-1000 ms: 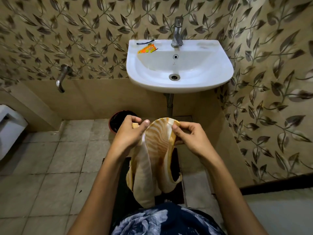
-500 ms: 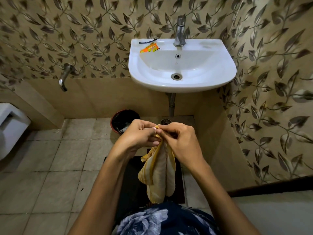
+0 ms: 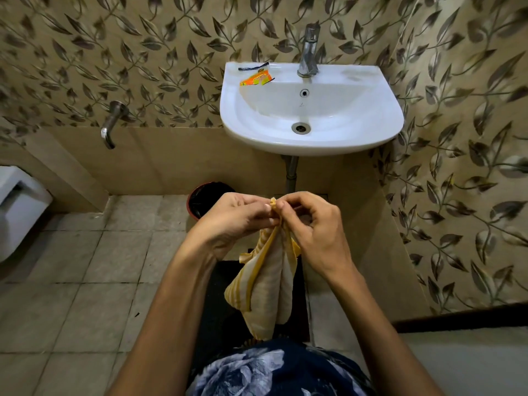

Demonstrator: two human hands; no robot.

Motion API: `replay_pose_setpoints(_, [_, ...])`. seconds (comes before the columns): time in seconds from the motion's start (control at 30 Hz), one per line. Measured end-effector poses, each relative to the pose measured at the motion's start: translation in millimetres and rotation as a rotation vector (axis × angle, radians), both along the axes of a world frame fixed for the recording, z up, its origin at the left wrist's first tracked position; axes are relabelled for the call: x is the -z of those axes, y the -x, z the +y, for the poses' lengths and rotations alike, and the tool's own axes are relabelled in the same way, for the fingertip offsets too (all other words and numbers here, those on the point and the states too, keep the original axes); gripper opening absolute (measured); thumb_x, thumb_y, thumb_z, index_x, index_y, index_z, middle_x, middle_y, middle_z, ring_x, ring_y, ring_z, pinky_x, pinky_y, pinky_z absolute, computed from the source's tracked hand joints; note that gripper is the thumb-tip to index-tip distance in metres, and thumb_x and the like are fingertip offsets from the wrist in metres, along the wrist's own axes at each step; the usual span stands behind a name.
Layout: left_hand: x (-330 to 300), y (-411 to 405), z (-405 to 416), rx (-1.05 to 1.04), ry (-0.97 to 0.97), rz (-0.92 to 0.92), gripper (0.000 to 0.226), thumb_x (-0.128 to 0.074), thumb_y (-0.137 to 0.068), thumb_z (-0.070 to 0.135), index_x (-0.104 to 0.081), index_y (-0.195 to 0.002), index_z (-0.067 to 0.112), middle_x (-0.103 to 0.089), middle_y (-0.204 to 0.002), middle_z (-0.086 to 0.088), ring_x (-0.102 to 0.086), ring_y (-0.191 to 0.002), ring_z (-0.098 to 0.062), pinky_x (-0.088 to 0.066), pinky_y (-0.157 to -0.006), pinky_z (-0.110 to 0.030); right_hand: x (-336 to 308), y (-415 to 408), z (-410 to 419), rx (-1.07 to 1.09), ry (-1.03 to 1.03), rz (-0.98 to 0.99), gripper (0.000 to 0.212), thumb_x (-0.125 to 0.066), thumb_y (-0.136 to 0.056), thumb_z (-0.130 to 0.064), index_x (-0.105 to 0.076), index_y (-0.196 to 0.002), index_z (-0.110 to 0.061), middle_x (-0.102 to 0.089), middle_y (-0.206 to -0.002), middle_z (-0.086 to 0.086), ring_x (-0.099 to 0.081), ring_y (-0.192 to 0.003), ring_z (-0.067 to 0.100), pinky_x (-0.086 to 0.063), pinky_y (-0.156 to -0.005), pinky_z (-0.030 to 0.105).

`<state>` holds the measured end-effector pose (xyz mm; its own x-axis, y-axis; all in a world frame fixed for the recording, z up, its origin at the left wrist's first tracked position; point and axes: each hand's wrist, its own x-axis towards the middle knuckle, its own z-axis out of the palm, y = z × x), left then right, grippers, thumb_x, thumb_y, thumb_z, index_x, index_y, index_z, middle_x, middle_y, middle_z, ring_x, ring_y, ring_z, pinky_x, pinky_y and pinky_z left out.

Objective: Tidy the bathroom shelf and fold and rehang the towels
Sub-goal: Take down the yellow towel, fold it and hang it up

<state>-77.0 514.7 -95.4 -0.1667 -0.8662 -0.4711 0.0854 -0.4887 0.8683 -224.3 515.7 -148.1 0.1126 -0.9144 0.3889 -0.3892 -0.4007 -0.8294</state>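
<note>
Leaf-patterned bathroom walls, tiled floor; one towel held up in front of the sink.

One white sink [image 3: 311, 138] on the far wall, one steel tap [image 3: 309, 52] at its back edge, basin dry-looking with nothing in it. On the rim, far left: one orange sachet [image 3: 255, 80], print too small to read, and one thin dark strip [image 3: 253, 68] just beyond it. One wall spout [image 3: 110, 128] to the left. One dark red bin [image 3: 206, 198] on the floor below the sink, contents too dark to make out. Left hand [image 3: 231, 221] and right hand [image 3: 314, 227] pressed close together, both pinching the top corner of one yellow-striped towel [image 3: 265, 287], which hangs folded lengthwise over a dark mat [image 3: 217, 298], near side.
</note>
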Motion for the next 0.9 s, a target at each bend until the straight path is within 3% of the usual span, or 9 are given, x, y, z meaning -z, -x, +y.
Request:
replay_pose_setpoints(0.13, [4.6, 1.8, 1.4, -0.039, 0.076, -0.096, 0.013, -0.061, -0.083, 0.001, -0.066, -0.094, -0.002, -0.068, -0.077, -0.011, -0.066, -0.056, -0.004, -0.054, -0.059, -0.012, 2.4, 0.1, -2.9, -0.077, -0.105, -0.024, 0.013, -0.057, -0.093, -0.022, -0.068, -0.099, -0.018, -0.069, -0.093, -0.006, -0.065, -0.086, 0.004, -0.054, -0.073, 0.019])
replay_pose_setpoints(0.3, [8.6, -1.2, -0.1, -0.133, 0.068, -0.051, 0.011, -0.060, -0.084, -0.001, -0.065, -0.092, -0.006, -0.070, -0.057, -0.002, -0.066, -0.050, -0.005, -0.052, -0.050, -0.013, 7.4, -0.9, -2.4, -0.207, -0.152, -0.045, 0.027, -0.061, -0.091, -0.017, -0.065, -0.117, -0.016, -0.063, -0.103, -0.002, -0.064, -0.096, 0.009, -0.055, -0.081, 0.023])
replay_pose_setpoints(0.5, [8.1, -1.4, 0.4, -0.101, 0.088, 0.014, 0.010, -0.057, -0.085, 0.000, -0.067, -0.084, 0.002, -0.071, -0.057, 0.001, -0.068, -0.054, -0.004, -0.051, -0.051, -0.012, 11.0, -2.7, -3.9, -0.129, -0.210, -0.238, 0.011, -0.068, -0.085, -0.014, -0.067, -0.093, -0.021, -0.069, -0.090, -0.004, -0.067, -0.086, 0.009, -0.054, -0.076, 0.023])
replay_pose_setpoints(0.57, [8.0, -1.4, 0.0, -0.094, 0.090, 0.026, 0.011, -0.057, -0.086, 0.000, -0.067, -0.084, 0.004, -0.072, -0.060, 0.001, -0.068, -0.056, -0.005, -0.051, -0.052, -0.012, 9.8, -1.6, -4.2, -0.157, -0.256, -0.326, 0.010, -0.068, -0.083, -0.013, -0.066, -0.088, -0.021, -0.070, -0.083, -0.010, -0.067, -0.083, 0.003, -0.053, -0.073, 0.016])
replay_pose_setpoints(0.7, [8.2, 0.6, -0.7, -0.107, 0.132, 0.004, 0.013, -0.056, -0.087, 0.003, -0.066, -0.081, 0.008, -0.071, -0.059, 0.002, -0.068, -0.055, -0.005, -0.049, -0.049, -0.011, 6.5, -2.5, -1.8, -0.180, -0.260, -0.467, 0.005, -0.063, -0.081, -0.022, -0.063, -0.085, -0.019, -0.069, -0.079, -0.015, -0.066, -0.077, -0.001, -0.051, -0.067, 0.013])
replay_pose_setpoints(0.9, [14.1, 7.4, -2.4, -0.194, 0.234, -0.130, 0.015, -0.059, -0.088, 0.008, -0.064, -0.075, 0.013, -0.066, -0.049, 0.006, -0.062, -0.046, -0.001, -0.043, -0.042, -0.011, 0.5, -9.6, 2.6, -0.130, -0.195, -0.477, 0.004, -0.065, -0.084, -0.019, -0.063, -0.086, -0.018, -0.068, -0.079, -0.011, -0.068, -0.074, 0.001, -0.051, -0.064, 0.012])
